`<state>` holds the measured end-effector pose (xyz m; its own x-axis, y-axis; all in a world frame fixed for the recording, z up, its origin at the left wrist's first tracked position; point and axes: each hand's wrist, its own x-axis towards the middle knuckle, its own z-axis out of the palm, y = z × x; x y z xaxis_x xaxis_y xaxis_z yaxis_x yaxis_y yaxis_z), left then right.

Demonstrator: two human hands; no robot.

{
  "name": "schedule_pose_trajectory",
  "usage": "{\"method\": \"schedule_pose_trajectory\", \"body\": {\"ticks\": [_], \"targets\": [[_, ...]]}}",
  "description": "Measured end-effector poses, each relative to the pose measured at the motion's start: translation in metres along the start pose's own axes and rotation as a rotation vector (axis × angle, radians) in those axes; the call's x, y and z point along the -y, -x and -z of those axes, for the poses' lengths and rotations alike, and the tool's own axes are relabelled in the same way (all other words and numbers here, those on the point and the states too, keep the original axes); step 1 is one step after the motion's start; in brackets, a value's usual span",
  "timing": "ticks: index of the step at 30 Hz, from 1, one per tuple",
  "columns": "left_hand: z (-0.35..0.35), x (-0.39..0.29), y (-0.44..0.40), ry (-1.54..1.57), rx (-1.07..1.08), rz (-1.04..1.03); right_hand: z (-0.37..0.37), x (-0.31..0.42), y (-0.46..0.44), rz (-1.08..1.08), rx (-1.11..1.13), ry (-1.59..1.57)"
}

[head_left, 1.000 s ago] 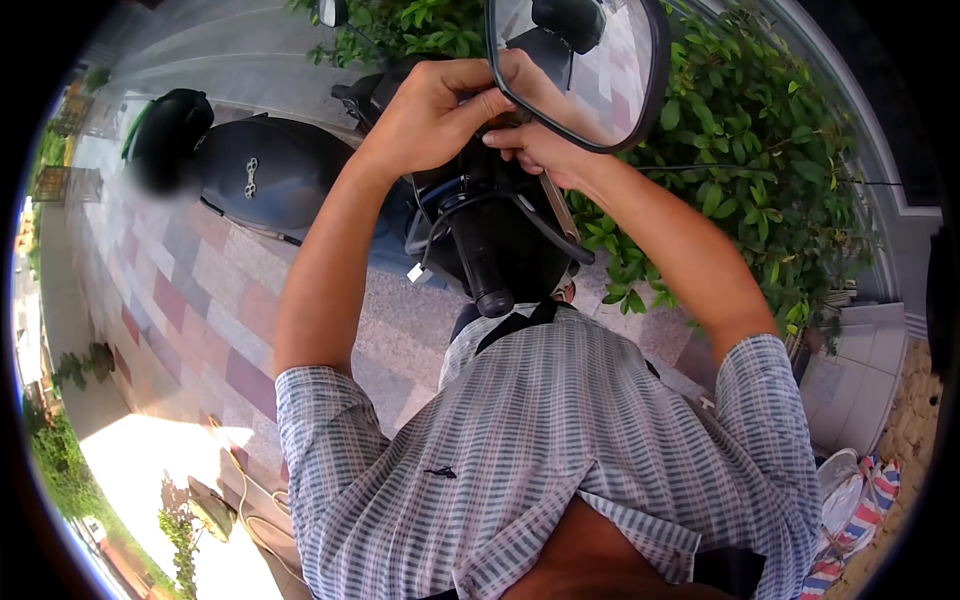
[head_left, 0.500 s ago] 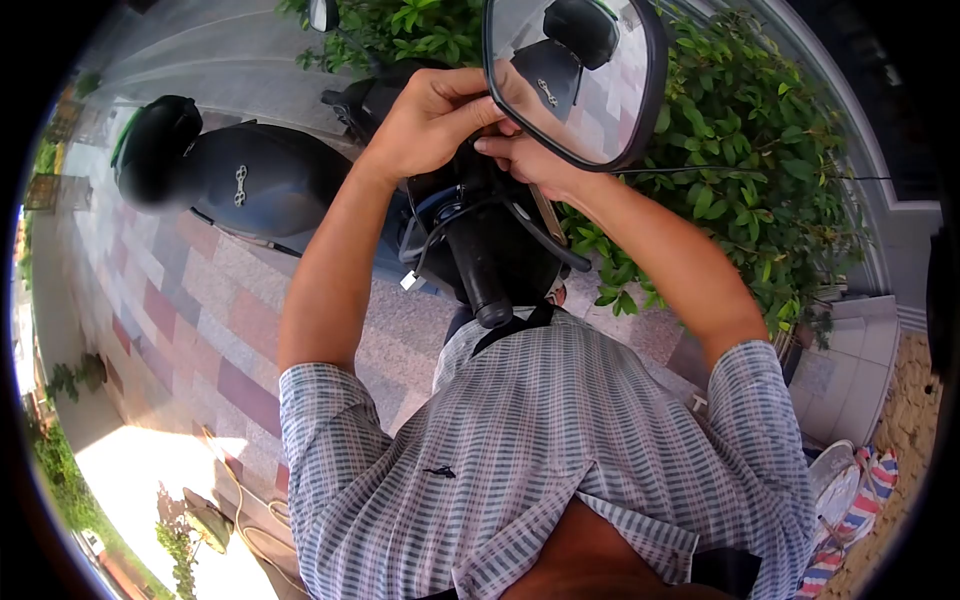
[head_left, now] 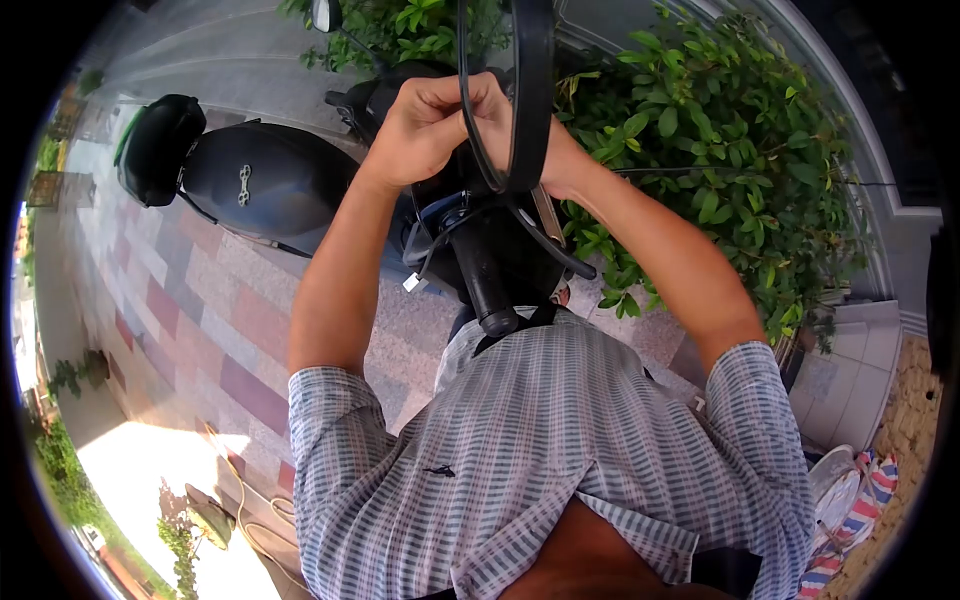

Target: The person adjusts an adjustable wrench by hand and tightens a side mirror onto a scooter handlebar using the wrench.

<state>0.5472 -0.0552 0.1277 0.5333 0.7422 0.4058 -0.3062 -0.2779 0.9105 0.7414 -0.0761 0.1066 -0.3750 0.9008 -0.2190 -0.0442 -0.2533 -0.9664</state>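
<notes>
A black-rimmed rearview mirror stands nearly edge-on above the handlebar of a motor scooter. My left hand is closed at the mirror's lower left, thumb and fingers bent together around its base. What exactly lies between those fingertips is hidden. Behind the thick rim is my right hand; only its back and wrist show, and its fingers are out of sight. Below both hands the black handlebar grip points toward my body, with a brake lever to its right. A small white connector hangs on a cable at the left.
A second scooter with a dark seat and a black top box stands to the left. Leafy bushes grow close on the right. Paving tiles cover the ground. A yellow hose lies at lower left.
The mirror has turned from facing me to nearly edge-on and shifted left. Its rim now covers the right hand's fingers. Both hands stay at its base.
</notes>
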Motion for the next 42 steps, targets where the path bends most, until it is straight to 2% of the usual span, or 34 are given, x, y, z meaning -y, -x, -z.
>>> {"method": "schedule_pose_trajectory", "body": {"ticks": [3, 5, 6, 7, 10, 12, 14, 16, 19, 20, 22, 24, 25, 28, 31, 35, 38, 39, 42], "targets": [[0.0, 0.001, 0.006, -0.022, -0.026, 0.033, -0.023, -0.021, -0.007, 0.226, -0.102, 0.154], [-0.006, -0.002, 0.001, 0.01, -0.045, -0.008, -0.023, -0.011, 0.003, 0.215, -0.149, 0.194], [-0.017, -0.009, 0.001, 0.059, -0.074, -0.025, -0.027, 0.012, 0.022, 0.115, -0.153, 0.176], [-0.023, -0.015, 0.003, 0.107, -0.104, -0.039, -0.015, -0.006, 0.01, 0.031, -0.102, 0.075], [-0.02, -0.021, 0.004, 0.053, 0.016, -0.086, -0.01, 0.004, 0.026, 0.075, -0.085, 0.121], [-0.017, -0.03, 0.002, -0.097, 0.042, -0.055, 0.002, 0.023, 0.05, -0.104, -0.087, 0.374], [-0.016, -0.032, 0.0, -0.125, 0.084, -0.126, 0.023, 0.048, 0.065, -0.208, -0.039, 0.479], [-0.021, -0.029, 0.0, -0.122, 0.094, -0.119, 0.042, 0.062, 0.077, -0.243, 0.069, 0.417], [-0.021, -0.034, -0.004, -0.159, 0.147, -0.146, 0.07, 0.057, 0.078, -0.122, 0.091, 0.314], [-0.015, -0.032, -0.001, -0.153, 0.163, -0.165, 0.073, 0.06, 0.076, -0.146, 0.118, 0.352], [-0.022, -0.03, 0.0, -0.28, 0.088, -0.108, 0.079, 0.068, 0.074, -0.186, 0.174, 0.433], [-0.044, -0.03, 0.009, -0.546, -0.111, 0.048, 0.08, 0.064, 0.076, -0.177, 0.144, 0.491], [-0.049, -0.027, 0.01, -0.522, -0.169, 0.03, 0.08, 0.064, 0.076, -0.192, 0.169, 0.502], [-0.059, -0.043, 0.007, -0.784, -0.235, 0.177, 0.081, 0.058, 0.076, -0.182, 0.205, 0.5], [-0.053, -0.036, 0.01, -0.746, -0.261, 0.417, 0.077, 0.053, 0.076, -0.182, 0.248, 0.488], [-0.057, -0.032, 0.009, -0.66, -0.391, 0.335, 0.082, 0.041, 0.073, -0.179, 0.278, 0.439], [-0.053, -0.024, 0.014, -0.661, -0.481, 0.079, 0.08, 0.037, 0.075, -0.176, 0.294, 0.448], [-0.051, -0.026, 0.013, -0.676, -0.488, -0.015, 0.079, 0.037, 0.076, -0.15, 0.3, 0.472], [-0.056, -0.049, 0.009, -0.786, -0.381, -0.052, 0.076, 0.037, 0.077, -0.093, 0.311, 0.515]]}}
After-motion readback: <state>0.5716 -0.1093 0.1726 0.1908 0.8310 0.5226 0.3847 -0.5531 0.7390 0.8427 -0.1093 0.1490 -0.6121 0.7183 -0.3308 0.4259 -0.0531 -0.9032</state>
